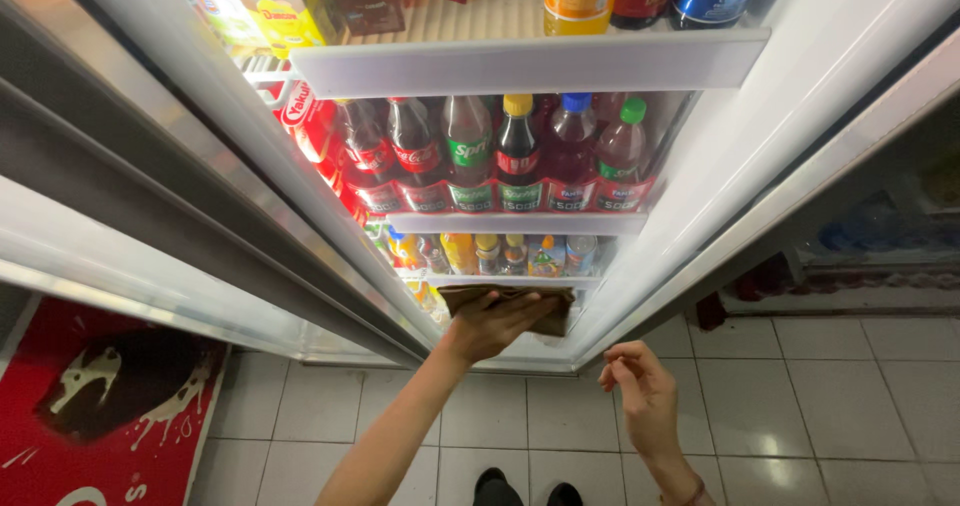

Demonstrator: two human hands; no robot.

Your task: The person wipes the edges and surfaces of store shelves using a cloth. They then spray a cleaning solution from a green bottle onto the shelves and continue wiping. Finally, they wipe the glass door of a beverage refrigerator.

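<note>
My left hand presses a brown cloth flat against the front edge of the lowest shelf of an open drinks fridge. My right hand hangs free over the tiled floor, just right of the fridge opening, with its fingers loosely curled and nothing in it. Above the cloth stands a row of small bottles, and one shelf higher a row of larger soft-drink bottles with coloured caps.
The fridge's glass door is swung open to the left. A red floor panel lies at the lower left. Pale floor tiles stretch to the right. My shoes show at the bottom edge. Cartons and bottles fill the top shelf.
</note>
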